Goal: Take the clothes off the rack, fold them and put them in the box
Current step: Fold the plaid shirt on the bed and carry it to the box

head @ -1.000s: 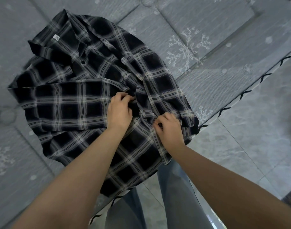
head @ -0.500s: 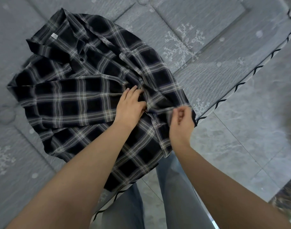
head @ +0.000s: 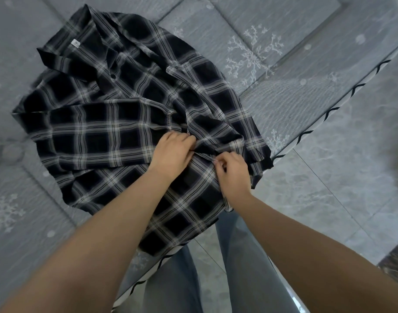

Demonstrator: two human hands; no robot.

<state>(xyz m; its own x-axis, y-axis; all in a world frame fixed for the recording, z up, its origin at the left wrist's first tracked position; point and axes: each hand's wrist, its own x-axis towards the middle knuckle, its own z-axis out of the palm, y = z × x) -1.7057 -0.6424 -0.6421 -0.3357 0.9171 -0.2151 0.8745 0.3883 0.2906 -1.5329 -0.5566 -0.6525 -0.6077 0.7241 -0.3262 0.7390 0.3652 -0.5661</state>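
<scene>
Now we work shirt (head: pixel 116 141) spread flat on mattress (head: pixel 295 91), hem hanging over edge near us. Left hand (head: pixel 171 154) pins bunched front, fingers curled into cloth; right hand (head: pixel 233 175) pinches placket edge, likely to button or straighten before folding.

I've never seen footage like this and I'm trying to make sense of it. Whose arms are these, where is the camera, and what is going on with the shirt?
There is no machine here. The camera sits on a person's head and looks down, so the two bare arms are that person's own, and the jeans at the bottom are their legs. A black and white plaid shirt lies spread on a grey mattress with a snowflake pattern, its hem hanging over the edge near the person. The left hand grips the fabric at the shirt's middle, fingers curled into it. The right hand pinches an edge of the cloth close beside it. No rack or box is in view.
</scene>
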